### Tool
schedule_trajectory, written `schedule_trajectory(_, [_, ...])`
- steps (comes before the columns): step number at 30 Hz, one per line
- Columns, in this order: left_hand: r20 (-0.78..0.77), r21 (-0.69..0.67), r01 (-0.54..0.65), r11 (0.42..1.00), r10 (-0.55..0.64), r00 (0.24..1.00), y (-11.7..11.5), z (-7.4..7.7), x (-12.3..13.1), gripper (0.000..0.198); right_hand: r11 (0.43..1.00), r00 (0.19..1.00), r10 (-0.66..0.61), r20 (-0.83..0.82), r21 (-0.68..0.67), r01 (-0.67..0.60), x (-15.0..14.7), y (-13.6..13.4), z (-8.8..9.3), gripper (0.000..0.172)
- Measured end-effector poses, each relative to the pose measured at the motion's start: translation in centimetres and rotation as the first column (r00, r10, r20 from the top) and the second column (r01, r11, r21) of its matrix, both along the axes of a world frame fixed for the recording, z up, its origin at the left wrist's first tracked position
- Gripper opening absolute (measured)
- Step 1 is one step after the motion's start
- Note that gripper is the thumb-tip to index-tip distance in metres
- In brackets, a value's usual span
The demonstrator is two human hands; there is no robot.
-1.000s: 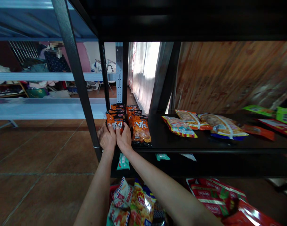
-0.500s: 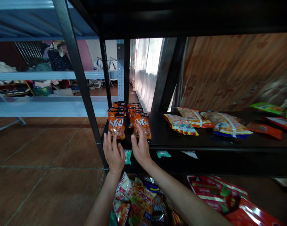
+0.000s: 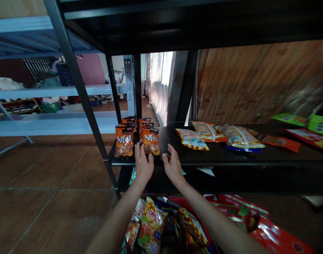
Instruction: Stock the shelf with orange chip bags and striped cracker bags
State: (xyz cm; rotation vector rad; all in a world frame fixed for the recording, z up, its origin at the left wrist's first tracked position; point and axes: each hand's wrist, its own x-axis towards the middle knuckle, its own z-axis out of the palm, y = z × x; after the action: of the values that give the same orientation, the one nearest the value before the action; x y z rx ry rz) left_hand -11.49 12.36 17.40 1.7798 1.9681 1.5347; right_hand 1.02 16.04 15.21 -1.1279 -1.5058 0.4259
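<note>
Both hands are up at the front edge of the black shelf (image 3: 230,163), at its left end.

Left grip (image 3: 143,165): open, fingers straight and close together, holding nothing. The fingertips lie against the lower edge of the right front orange snack packet (image 3: 151,141). That packet stands upright at the head of a short row running back into the shelf.

Right grip (image 3: 173,165): open, fingers loosely spread and slightly curled, empty. It hovers over the bare shelf lip just right of the same packet, apart from it.

Left front orange snack packet (image 3: 123,142): upright, heading a second row just beside the first, left of the left grip and untouched.

Further right on the shelf, well apart from both grips, lie a flat yellow-and-red bag (image 3: 192,138), an orange bag (image 3: 209,129) and a blue-edged bag (image 3: 240,138), with green packets (image 3: 318,124) at the far end.

Below the forearms is a red basket (image 3: 195,208) heaped with mixed snack bags. Red packets (image 3: 259,218) lie to its right, and brown floor tiles (image 3: 45,183) to the left.
</note>
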Motion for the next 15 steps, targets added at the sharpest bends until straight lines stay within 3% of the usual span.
schedule_trajectory(5, [-0.044, -0.198, -0.073, 0.978, 0.066, 0.997, 4.2, 1.8, 0.1, 0.06, 0.993, 1.0, 0.005, 0.015, -0.118, -0.004, -0.7, 2.8, 0.4, 0.052])
schedule_trajectory(10, [-0.086, -0.267, -0.117, 0.957, 0.098, 0.992, 7.4, 3.4, -0.1, 0.061, 0.949, 0.998, 0.044, -0.051, -0.309, -0.058, -1.6, 6.0, 1.7, 0.057])
schedule_trajectory(15, [-0.015, -0.361, -0.11, 0.926, 0.112, 0.994, 9.4, 4.8, -0.8, 0.066, 0.904, 0.993, 0.067, -0.097, -0.415, -0.101, -2.2, 8.7, 2.5, 0.059])
